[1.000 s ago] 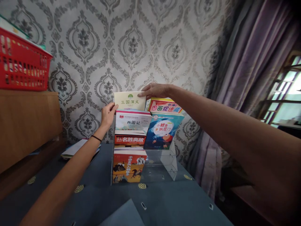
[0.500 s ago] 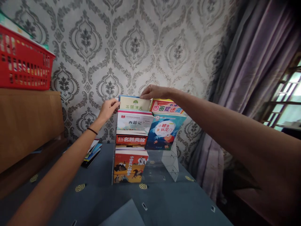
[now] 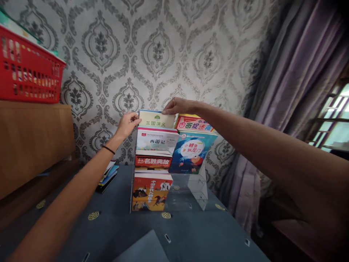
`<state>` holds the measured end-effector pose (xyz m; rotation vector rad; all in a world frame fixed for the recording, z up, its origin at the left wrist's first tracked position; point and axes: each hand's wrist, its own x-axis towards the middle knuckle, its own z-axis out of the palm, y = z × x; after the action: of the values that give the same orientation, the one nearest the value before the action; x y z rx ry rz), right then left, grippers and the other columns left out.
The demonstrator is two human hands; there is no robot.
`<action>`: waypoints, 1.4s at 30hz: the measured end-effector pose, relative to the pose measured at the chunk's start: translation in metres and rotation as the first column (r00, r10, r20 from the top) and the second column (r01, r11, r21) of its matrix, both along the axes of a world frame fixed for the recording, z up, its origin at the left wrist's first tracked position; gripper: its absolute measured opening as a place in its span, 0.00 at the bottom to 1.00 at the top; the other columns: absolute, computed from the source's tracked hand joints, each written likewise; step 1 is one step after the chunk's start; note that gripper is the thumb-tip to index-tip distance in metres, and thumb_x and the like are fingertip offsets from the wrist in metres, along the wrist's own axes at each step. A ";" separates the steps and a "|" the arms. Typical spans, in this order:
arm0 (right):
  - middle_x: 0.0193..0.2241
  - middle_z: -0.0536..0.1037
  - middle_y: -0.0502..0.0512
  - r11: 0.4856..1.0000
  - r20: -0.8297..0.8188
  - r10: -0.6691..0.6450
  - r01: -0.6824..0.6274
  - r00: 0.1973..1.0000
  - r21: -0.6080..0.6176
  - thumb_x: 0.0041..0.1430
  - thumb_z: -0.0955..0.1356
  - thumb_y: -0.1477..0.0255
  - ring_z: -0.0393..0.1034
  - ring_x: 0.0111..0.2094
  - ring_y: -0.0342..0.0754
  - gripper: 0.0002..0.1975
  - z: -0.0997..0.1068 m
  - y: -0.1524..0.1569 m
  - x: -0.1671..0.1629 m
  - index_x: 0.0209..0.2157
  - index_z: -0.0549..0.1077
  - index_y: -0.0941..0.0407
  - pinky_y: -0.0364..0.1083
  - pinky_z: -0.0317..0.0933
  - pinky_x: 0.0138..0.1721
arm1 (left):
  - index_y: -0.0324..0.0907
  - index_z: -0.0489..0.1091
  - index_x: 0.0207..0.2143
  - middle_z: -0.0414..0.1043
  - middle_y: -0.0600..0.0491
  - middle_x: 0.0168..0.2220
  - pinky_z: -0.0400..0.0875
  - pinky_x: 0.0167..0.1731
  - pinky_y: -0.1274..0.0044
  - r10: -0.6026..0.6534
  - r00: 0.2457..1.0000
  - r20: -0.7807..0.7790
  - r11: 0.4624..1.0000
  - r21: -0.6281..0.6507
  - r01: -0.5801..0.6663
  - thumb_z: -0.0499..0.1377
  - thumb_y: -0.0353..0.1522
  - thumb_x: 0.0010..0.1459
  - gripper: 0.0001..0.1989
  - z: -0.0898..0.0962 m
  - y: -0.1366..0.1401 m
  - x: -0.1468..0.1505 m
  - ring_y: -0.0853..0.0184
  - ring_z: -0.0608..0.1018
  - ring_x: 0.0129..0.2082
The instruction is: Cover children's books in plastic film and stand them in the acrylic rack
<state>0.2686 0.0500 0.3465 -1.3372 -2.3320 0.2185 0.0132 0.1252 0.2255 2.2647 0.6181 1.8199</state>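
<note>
A cream book with green lettering (image 3: 156, 120) stands in the top left tier of a clear acrylic book rack (image 3: 197, 189). At its left edge, my left hand (image 3: 127, 124) pinches the cover, a dark band round the wrist. My right hand (image 3: 176, 106) grips the top edge near the right corner, fingers bent down over it. Below in the same column are a white book (image 3: 156, 142), a red book (image 3: 154, 162) and an orange book (image 3: 152, 193). The right column holds a pink book (image 3: 192, 124) with a blue book (image 3: 191, 153) in front and lower.
Several books lie stacked (image 3: 109, 176) on the dark tablecloth (image 3: 215, 233) left of the rack. A grey flat sheet (image 3: 145, 249) is at the near edge. A red basket (image 3: 32, 69) tops a wooden cabinet (image 3: 35, 142) at left. Purple curtains (image 3: 259, 145) hang at right.
Both hands keep their hold at the cream book, with hardly any movement. The whole view has shifted very slightly; the rack and its books stand as before.
</note>
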 end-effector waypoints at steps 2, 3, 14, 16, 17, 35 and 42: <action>0.24 0.79 0.53 1.000 0.005 0.006 -0.006 1.000 -0.003 0.46 0.76 0.50 0.65 0.27 0.44 0.23 0.000 0.001 0.000 0.29 0.82 0.58 0.44 0.60 0.28 | 0.41 0.69 0.25 0.67 0.55 0.29 0.69 0.36 0.74 0.021 1.000 0.008 0.999 0.028 -0.021 0.62 0.34 0.48 0.06 0.000 0.003 0.000 0.65 0.72 0.33; 0.23 0.79 0.52 1.000 0.011 0.005 -0.005 1.000 -0.005 0.46 0.76 0.50 0.65 0.26 0.43 0.23 0.001 0.002 0.000 0.29 0.82 0.58 0.44 0.60 0.28 | 0.41 0.68 0.25 0.67 0.55 0.30 0.70 0.36 0.74 0.008 1.000 0.010 1.000 0.013 -0.009 0.61 0.34 0.48 0.06 0.000 0.004 0.000 0.65 0.73 0.33; 0.24 0.79 0.53 0.999 0.083 -0.032 0.029 0.996 0.040 0.48 0.76 0.52 0.66 0.27 0.44 0.21 0.003 0.005 -0.004 0.31 0.83 0.57 0.44 0.61 0.29 | 0.41 0.66 0.32 0.72 0.56 0.28 0.74 0.30 0.76 -0.216 0.965 0.147 0.945 -0.216 0.245 0.64 0.34 0.47 0.11 -0.004 -0.002 0.000 0.67 0.77 0.30; 0.25 0.80 0.52 0.998 0.092 -0.040 0.035 0.995 0.047 0.49 0.76 0.52 0.67 0.27 0.44 0.21 0.002 0.003 -0.005 0.31 0.83 0.57 0.44 0.61 0.30 | 0.41 0.68 0.36 0.74 0.55 0.29 0.73 0.29 0.77 -0.239 0.963 0.128 0.931 -0.251 0.264 0.64 0.35 0.47 0.14 -0.005 -0.003 -0.002 0.66 0.77 0.31; 0.25 0.80 0.52 0.998 0.093 -0.044 0.039 0.995 0.057 0.49 0.75 0.53 0.67 0.27 0.44 0.20 0.001 0.002 -0.005 0.31 0.83 0.57 0.44 0.61 0.30 | 0.41 0.68 0.38 0.75 0.54 0.30 0.73 0.29 0.77 -0.257 0.960 0.107 0.920 -0.277 0.277 0.64 0.37 0.48 0.16 -0.006 -0.004 -0.003 0.66 0.77 0.32; 0.30 0.80 0.53 0.936 0.086 -0.153 0.116 0.984 0.333 0.47 0.78 0.67 0.72 0.33 0.48 0.19 -0.006 -0.002 -0.010 0.43 0.80 0.56 0.46 0.62 0.35 | 0.40 0.76 0.43 0.81 0.48 0.34 0.74 0.31 0.74 -0.470 0.883 -0.004 0.748 -0.533 0.396 0.72 0.44 0.41 0.28 -0.037 0.003 -0.010 0.62 0.80 0.31; 0.27 0.78 0.52 0.961 0.134 -0.141 0.103 0.981 0.257 0.48 0.77 0.60 0.70 0.32 0.48 0.17 -0.003 0.004 -0.008 0.37 0.83 0.57 0.46 0.61 0.33 | 0.39 0.77 0.44 0.81 0.47 0.35 0.75 0.38 0.69 -0.540 0.839 -0.064 0.738 -0.515 0.435 0.72 0.43 0.41 0.28 -0.045 0.006 -0.010 0.58 0.81 0.35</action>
<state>0.2601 0.0544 0.3438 -1.4049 -2.2949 -0.2152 0.0029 0.1314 0.1803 2.0209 0.3847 1.0379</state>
